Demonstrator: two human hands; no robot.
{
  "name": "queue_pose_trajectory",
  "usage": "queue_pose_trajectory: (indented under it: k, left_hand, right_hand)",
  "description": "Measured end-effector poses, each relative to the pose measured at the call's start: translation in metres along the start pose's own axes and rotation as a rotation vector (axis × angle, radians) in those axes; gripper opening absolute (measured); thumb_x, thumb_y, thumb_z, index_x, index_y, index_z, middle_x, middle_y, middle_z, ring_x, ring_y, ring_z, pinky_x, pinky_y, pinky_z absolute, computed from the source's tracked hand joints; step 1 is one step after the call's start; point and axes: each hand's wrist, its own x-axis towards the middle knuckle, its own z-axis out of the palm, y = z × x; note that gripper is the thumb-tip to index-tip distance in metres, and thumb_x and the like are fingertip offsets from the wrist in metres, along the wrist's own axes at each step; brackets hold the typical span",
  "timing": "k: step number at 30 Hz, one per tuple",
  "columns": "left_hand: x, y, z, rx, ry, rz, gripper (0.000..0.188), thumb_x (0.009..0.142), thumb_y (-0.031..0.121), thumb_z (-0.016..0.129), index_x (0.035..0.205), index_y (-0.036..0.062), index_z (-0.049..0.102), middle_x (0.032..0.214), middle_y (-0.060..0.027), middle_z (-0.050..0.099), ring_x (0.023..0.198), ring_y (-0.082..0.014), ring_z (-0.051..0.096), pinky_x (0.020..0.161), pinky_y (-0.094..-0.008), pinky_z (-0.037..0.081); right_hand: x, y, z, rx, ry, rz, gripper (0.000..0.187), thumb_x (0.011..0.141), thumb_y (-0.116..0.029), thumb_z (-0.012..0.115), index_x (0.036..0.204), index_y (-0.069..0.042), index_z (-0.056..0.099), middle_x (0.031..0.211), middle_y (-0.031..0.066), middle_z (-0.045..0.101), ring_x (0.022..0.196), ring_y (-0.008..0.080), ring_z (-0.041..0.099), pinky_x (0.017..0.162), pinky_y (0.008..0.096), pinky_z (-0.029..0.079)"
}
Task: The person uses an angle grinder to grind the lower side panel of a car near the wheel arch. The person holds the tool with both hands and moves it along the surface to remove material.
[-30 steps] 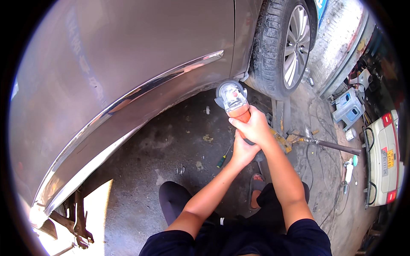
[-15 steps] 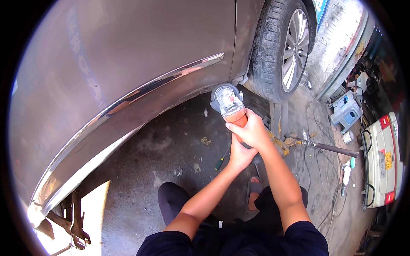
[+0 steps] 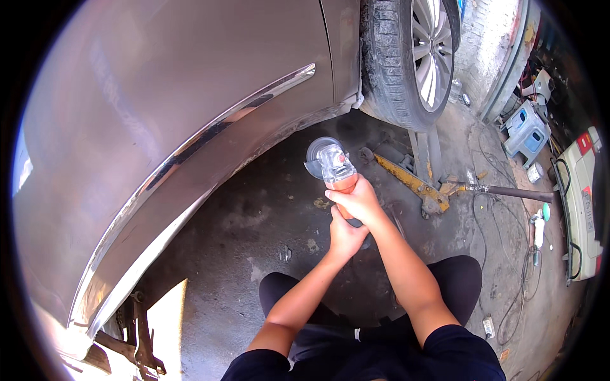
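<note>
Both my hands are wrapped round an angle grinder (image 3: 338,170) with an orange body, a silvery head and a round disc at its far end. My right hand (image 3: 361,202) grips the body just behind the head. Lower down, my left hand (image 3: 346,236) closes on the rear of the grinder, close against the right hand. The disc is held apart from the brown car's lower sill (image 3: 279,140), a short way below and to the right of it. My fingers partly hide the grinder's body.
A car wheel (image 3: 406,63) stands at the top. Beside it a yellow floor jack (image 3: 413,184) has a long dark handle (image 3: 518,193). Cables, a blue-grey step stool (image 3: 527,133), a green-tipped power tool (image 3: 539,232) and a pale car panel (image 3: 579,203) lie at right. A metal stand (image 3: 143,336) is lower left.
The grinder and both my hands have moved slightly left and down, away from the car's sill near the wheel. More of the yellow jack shows. My view has shifted too.
</note>
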Motion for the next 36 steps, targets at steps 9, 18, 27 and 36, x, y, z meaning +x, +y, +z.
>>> queue_pose_trajectory:
  k: [9, 18, 27, 36]
  left_hand:
    - [-0.004, -0.033, 0.005, 0.228, 0.083, 0.167, 0.082, 0.076, 0.026, 0.090, 0.131, -0.0076, 0.039, 0.115, -0.0293, 0.070, 0.109, -0.0424, 0.072, 0.090, -0.0462, 0.058]
    - [0.013, -0.052, 0.051, 0.371, 0.118, 0.212, 0.085, 0.080, 0.021, 0.087, 0.139, -0.0080, 0.033, 0.120, -0.0260, 0.070, 0.110, -0.0391, 0.073, 0.091, -0.0430, 0.058]
    - [0.045, -0.020, 0.051, 0.204, 0.406, 0.359, 0.056, 0.081, 0.015, 0.084, 0.128, -0.0023, 0.057, 0.120, -0.0156, 0.068, 0.111, -0.0260, 0.068, 0.093, -0.0397, 0.054]
    - [0.073, -0.025, 0.050, 0.051, 0.256, 0.425, 0.076, 0.078, 0.020, 0.089, 0.138, 0.0000, 0.047, 0.129, -0.0150, 0.064, 0.118, -0.0246, 0.064, 0.098, -0.0381, 0.051]
  right_hand:
    - [-0.005, 0.023, -0.010, 0.170, -0.113, -0.064, 0.060, 0.075, -0.018, 0.087, 0.123, 0.006, 0.059, 0.111, 0.0176, 0.073, 0.101, 0.0252, 0.074, 0.089, 0.0376, 0.058]
    - [0.019, 0.074, -0.050, 0.328, -0.268, -0.280, 0.060, 0.075, -0.016, 0.088, 0.122, 0.007, 0.058, 0.107, 0.0208, 0.075, 0.099, 0.0295, 0.076, 0.088, 0.0395, 0.058]
    - [0.051, 0.005, -0.031, 0.118, -0.331, -0.494, 0.051, 0.072, -0.025, 0.087, 0.103, 0.006, 0.061, 0.091, 0.0242, 0.074, 0.086, 0.0416, 0.075, 0.076, 0.0446, 0.060]
    - [0.060, -0.007, -0.037, -0.091, -0.140, -0.504, 0.055, 0.073, -0.030, 0.088, 0.104, 0.007, 0.061, 0.096, 0.0262, 0.074, 0.090, 0.0413, 0.075, 0.080, 0.0450, 0.060]
